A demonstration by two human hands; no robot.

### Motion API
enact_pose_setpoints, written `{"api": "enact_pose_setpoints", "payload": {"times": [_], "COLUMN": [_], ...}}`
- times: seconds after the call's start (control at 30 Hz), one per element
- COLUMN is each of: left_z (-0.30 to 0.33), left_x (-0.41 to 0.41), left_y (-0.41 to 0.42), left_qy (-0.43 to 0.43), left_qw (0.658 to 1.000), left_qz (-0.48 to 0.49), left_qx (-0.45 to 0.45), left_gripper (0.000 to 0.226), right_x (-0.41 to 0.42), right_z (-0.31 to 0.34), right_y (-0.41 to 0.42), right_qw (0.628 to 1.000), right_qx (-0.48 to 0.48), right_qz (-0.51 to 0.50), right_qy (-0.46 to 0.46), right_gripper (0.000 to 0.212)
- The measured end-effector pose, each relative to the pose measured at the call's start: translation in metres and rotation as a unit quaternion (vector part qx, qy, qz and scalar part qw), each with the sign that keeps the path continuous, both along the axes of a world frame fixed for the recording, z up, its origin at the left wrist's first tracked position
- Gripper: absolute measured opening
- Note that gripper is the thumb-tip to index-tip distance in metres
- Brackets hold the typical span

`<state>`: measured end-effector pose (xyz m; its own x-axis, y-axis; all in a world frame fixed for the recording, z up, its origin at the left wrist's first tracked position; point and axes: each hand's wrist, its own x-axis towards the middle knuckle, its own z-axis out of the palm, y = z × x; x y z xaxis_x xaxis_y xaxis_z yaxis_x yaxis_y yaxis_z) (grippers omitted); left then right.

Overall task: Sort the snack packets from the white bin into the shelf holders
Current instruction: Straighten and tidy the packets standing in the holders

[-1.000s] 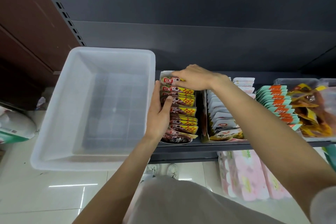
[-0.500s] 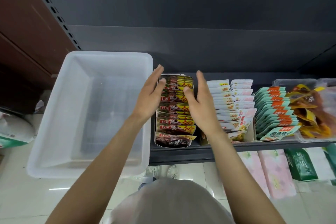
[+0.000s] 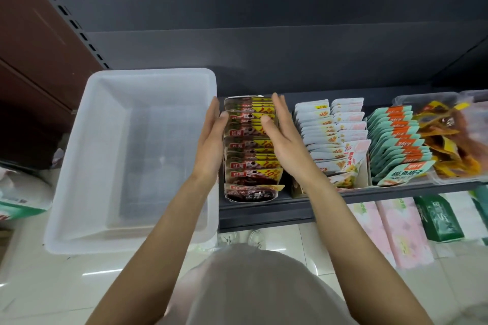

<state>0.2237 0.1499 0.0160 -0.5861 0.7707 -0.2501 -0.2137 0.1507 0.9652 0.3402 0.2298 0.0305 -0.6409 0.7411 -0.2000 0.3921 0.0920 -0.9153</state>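
A row of red and yellow snack packets (image 3: pixel 250 155) stands in a cardboard shelf holder (image 3: pixel 249 199) on the dark shelf. My left hand (image 3: pixel 211 140) lies flat against the row's left side, fingers straight. My right hand (image 3: pixel 282 137) lies flat against its right side, thumb over the packets. Neither hand holds a packet. The white bin (image 3: pixel 87 155) sits left of the holder, and I see no packets in it.
Right of the red row stand white packets (image 3: pixel 330 129), teal and orange packets (image 3: pixel 396 145), and a clear tub of yellow and orange packets (image 3: pixel 454 140). Pink packs (image 3: pixel 396 232) and a green pack (image 3: pixel 438 219) lie on a lower level. The shelf front edge (image 3: pixel 264 211) runs below the holders.
My right hand came off the top back packet and both hands moved to the two sides of the red row, fingers straightened. Over the last half second they slid a little further back.
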Motion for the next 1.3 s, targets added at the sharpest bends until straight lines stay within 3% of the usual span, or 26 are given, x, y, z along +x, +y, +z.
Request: {"api": "enact_pose_setpoints", "payload": {"times": [0.13,0.27,0.33,0.43,0.57,0.87,1.0,1.07,1.13,1.3], "left_z": [0.014,0.011,0.008,0.005,0.003,-0.016,-0.022,-0.019,-0.016,-0.019], "left_x": [-0.005,0.011,0.022,0.033,0.033,0.047,0.043,0.04,0.038,0.04], "left_y": [-0.052,-0.085,-0.081,-0.065,-0.05,-0.043,-0.039,-0.033,-0.023,-0.009], "left_qy": [0.066,0.053,0.078,0.14,0.2,0.256,0.206,0.099,-0.015,-0.095], "left_qw": [0.998,0.995,0.987,0.975,0.963,0.95,0.965,0.987,0.996,0.995], "left_qz": [-0.008,-0.087,-0.129,-0.147,-0.129,-0.112,-0.097,-0.055,-0.03,-0.014], "left_qx": [-0.015,-0.021,-0.048,-0.086,-0.124,-0.137,-0.131,-0.112,-0.078,-0.038], "left_gripper": [0.042,0.072,0.079,0.063,0.045,0.051,0.072,0.083,0.073,0.065], "right_x": [0.049,0.062,0.055,0.044,0.035,0.049,0.045,0.042,0.038,0.036], "right_z": [0.009,-0.019,-0.034,-0.046,-0.054,-0.043,-0.044,-0.045,-0.043,-0.039], "right_y": [-0.02,-0.047,-0.052,-0.049,-0.052,-0.037,-0.041,-0.043,-0.043,-0.043], "right_qw": [0.996,0.992,0.997,0.999,0.999,0.997,0.998,0.997,0.996,0.982], "right_qx": [-0.053,0.035,0.041,0.035,0.001,0.055,0.006,-0.019,-0.054,-0.146], "right_qz": [0.023,0.113,0.06,-0.023,-0.041,-0.022,-0.049,-0.071,-0.065,-0.099], "right_qy": [0.065,-0.04,-0.035,-0.026,0.0,-0.05,-0.049,-0.024,-0.001,0.064], "right_gripper": [0.074,0.1,0.094,0.079,0.071,0.066,0.078,0.085,0.086,0.088]}}
